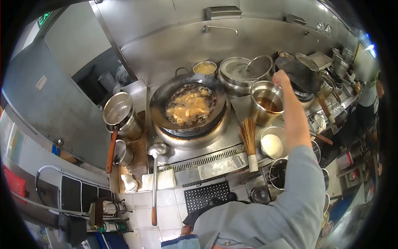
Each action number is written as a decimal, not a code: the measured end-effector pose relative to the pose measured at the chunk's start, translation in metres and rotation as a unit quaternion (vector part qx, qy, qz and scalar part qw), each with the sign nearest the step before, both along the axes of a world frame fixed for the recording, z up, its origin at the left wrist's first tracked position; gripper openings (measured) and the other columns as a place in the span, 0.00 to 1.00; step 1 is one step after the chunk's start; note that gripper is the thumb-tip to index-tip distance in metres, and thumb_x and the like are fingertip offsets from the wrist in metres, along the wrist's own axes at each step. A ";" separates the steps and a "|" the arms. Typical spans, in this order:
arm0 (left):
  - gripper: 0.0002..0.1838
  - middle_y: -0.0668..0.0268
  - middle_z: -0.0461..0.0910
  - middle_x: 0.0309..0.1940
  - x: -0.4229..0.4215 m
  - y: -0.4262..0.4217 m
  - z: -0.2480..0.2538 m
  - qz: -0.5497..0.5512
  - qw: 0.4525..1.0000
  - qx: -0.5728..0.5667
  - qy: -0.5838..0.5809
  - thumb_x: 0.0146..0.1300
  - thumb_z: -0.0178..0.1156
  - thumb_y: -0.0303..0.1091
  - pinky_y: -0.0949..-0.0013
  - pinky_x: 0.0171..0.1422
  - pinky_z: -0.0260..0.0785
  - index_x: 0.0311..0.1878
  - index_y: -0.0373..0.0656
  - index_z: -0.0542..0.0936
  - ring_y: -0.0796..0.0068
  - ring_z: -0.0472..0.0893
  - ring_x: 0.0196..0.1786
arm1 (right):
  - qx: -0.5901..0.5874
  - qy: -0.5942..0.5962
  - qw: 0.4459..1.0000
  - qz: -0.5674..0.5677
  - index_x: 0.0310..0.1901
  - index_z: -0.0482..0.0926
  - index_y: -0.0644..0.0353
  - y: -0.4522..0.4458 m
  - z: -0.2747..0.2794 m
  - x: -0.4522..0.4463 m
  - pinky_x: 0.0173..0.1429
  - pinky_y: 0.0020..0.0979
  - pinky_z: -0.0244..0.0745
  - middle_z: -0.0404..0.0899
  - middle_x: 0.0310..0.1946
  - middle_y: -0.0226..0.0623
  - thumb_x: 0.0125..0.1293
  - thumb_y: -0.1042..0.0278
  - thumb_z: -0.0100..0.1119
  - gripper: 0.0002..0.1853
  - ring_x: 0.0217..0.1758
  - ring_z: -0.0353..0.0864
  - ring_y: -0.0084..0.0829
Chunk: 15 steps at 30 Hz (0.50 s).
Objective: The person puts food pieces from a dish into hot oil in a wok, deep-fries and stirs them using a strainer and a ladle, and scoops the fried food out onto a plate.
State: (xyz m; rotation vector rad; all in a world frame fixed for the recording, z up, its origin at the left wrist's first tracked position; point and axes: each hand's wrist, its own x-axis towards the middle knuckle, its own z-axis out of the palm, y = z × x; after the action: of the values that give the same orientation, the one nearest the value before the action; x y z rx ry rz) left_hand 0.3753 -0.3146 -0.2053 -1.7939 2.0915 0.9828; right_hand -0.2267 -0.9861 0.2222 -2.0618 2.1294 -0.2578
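Holding brown liquid (269, 104), a pot (260, 115) stands near the right hand (281, 77).

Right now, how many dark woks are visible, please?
2: the frying wok in the middle, and another wok just right of the right hand. More may be hidden further right.

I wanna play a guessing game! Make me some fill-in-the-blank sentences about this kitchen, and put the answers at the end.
1. In the picture, the strainer with the brown handle is to the ____ of the wok where golden food is frying.
2. The tub directly right of the brush's middle holds something coloured ____.
3. The outstretched hand is the person's own ____ one.
4. The sleeve on that arm is coloured ____.

Missing words: left; white; right; grey.
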 end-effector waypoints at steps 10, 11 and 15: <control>0.15 0.51 0.82 0.35 -0.005 0.051 0.022 0.433 0.893 0.122 0.016 0.54 0.53 0.38 0.56 0.46 0.74 0.39 0.38 0.80 0.56 0.82 0.38 | -0.046 -0.475 0.877 0.049 0.60 0.70 0.60 0.024 -0.019 0.040 0.61 0.38 0.66 0.74 0.57 0.43 0.70 0.57 0.44 0.23 0.58 0.74 0.39; 0.16 0.50 0.82 0.35 -0.009 0.043 0.033 0.463 0.879 0.114 0.028 0.54 0.53 0.38 0.56 0.46 0.74 0.40 0.37 0.80 0.55 0.82 0.39 | -0.010 -0.504 0.863 0.041 0.61 0.70 0.61 0.027 -0.027 0.080 0.62 0.37 0.66 0.74 0.57 0.43 0.70 0.57 0.44 0.23 0.59 0.73 0.38; 0.15 0.51 0.82 0.38 -0.014 0.017 0.024 0.613 0.780 -0.015 0.123 0.52 0.52 0.39 0.56 0.50 0.74 0.39 0.43 0.83 0.51 0.81 0.42 | 0.045 -0.536 0.843 0.003 0.61 0.69 0.61 0.055 -0.047 0.148 0.64 0.36 0.64 0.72 0.59 0.42 0.70 0.59 0.43 0.23 0.60 0.72 0.37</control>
State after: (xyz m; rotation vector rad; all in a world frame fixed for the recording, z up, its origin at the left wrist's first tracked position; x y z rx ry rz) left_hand 0.3616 -0.2973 -0.1809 -3.1979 0.7298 1.4328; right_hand -0.0789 -0.9314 0.1755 -1.3002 1.3606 -1.0005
